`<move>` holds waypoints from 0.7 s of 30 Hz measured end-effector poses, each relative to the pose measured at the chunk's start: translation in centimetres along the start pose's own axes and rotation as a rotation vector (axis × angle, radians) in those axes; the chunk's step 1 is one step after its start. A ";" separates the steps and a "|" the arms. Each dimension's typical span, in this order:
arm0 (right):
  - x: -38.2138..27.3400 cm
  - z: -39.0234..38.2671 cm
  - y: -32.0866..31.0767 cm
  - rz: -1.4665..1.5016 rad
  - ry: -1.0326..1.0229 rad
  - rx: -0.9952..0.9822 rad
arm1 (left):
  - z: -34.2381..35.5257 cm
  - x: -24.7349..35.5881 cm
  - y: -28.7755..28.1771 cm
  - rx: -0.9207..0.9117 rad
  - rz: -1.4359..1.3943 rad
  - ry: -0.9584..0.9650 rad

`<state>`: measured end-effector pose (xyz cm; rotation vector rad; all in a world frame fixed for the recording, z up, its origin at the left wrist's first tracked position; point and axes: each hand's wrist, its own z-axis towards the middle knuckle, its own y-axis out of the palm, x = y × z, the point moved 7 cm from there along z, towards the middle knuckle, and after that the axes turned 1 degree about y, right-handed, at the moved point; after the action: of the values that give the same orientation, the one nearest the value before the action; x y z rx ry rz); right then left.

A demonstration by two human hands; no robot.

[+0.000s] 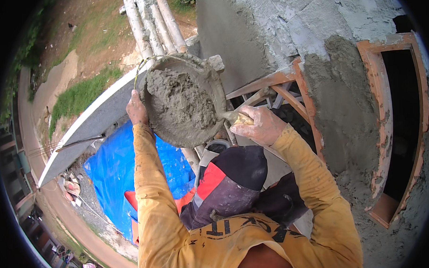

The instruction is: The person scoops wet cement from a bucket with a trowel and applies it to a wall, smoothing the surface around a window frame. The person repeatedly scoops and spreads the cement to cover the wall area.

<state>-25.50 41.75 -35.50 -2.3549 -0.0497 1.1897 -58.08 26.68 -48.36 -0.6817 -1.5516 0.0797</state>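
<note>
My left hand (137, 109) is closed on the left edge of a round, cement-caked pan (177, 95), below its thin rope-like handle (140, 70). The pan holds a lumpy mound of wet grey mortar and is held above pale poles (149, 27). My right hand (259, 126) is closed round the yellowish handle of a trowel (242, 120), whose grey, mortar-coated blade meets the pan's right rim; how far it reaches into the mortar I cannot tell. Below the pan, a smaller bucket (217, 147) shows partly behind my knee.
A half-plastered wall (341, 96) with orange window frames (420, 79) rises at the right. A curved concrete ledge (86, 129) runs along the left, above a blue tarp (112, 170), rubble and a dirt path (85, 226). Wooden pieces (289, 98) cross behind the pan.
</note>
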 end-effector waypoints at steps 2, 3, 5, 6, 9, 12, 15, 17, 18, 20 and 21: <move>2.9 0.0 -1.6 0.325 0.108 0.019 | 0.2 0.5 0.3 -0.029 0.009 -0.043; 5.2 0.0 -2.8 0.527 0.192 0.031 | 0.5 1.1 0.5 -0.034 0.001 -0.032; 9.0 -1.4 -7.1 0.684 0.356 0.210 | 0.1 1.3 1.1 -0.066 0.000 -0.028; 10.4 -2.4 -9.8 0.626 0.427 0.369 | 0.1 1.1 1.4 -0.080 0.004 -0.033; 4.7 -8.8 -13.0 0.518 0.350 0.615 | 0.3 -0.2 -0.2 -0.027 -0.011 0.021; 2.9 -11.1 -11.9 0.339 0.351 0.607 | 0.0 -0.4 0.0 -0.048 -0.014 -0.011; 1.5 -8.6 -10.9 -0.129 0.159 0.583 | 0.2 -0.4 0.7 -0.085 -0.055 -0.068; -0.3 -5.4 -9.4 -0.391 0.154 0.434 | 0.2 0.0 0.8 -0.064 -0.109 -0.018; -0.8 -3.7 -8.3 -0.510 0.112 0.376 | 0.0 0.4 0.8 -0.074 -0.119 -0.008; -1.5 -0.6 -6.6 -0.761 0.030 0.273 | -0.4 0.5 0.7 -0.045 -0.119 -0.043; -2.1 0.8 -5.8 -0.829 0.029 0.232 | -0.8 0.6 0.3 -0.026 -0.144 -0.055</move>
<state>-26.29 46.65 -31.73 -1.8303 -0.7529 0.6935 -57.15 26.93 -47.89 -0.5910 -1.6525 -0.0297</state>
